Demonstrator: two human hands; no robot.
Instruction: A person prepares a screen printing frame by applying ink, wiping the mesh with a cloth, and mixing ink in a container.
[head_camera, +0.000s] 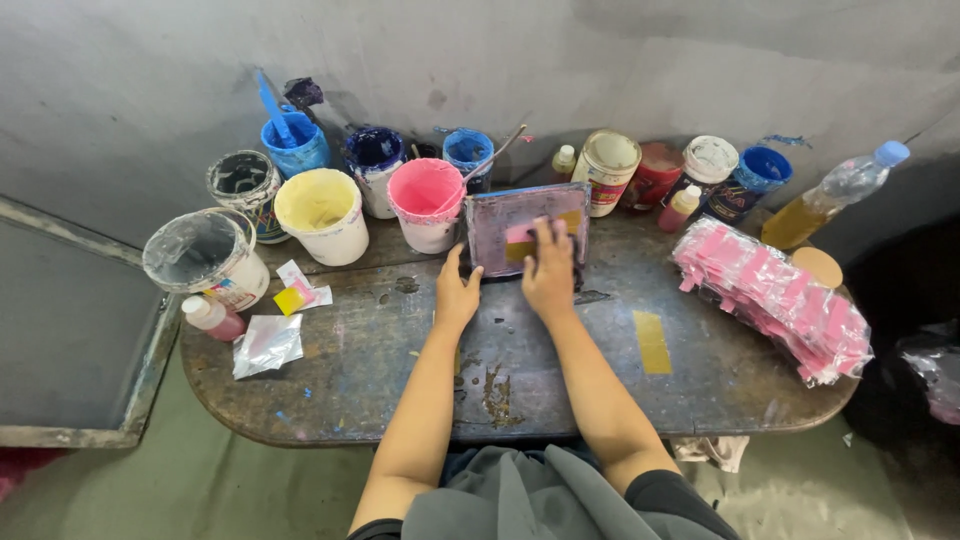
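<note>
Fingers (545, 245) of both hands flat, ungripping, on purple screen frame (500, 225), long axis left-right.

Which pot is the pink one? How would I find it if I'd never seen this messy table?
Start at the dark worn table and look along its back edge, where paint pots stand in a row by the grey wall. The pink pot stands just left of the purple framed screen under the right hand. It alone is bright pink inside; its left neighbour, the yellow pot, is pale yellow.
</note>
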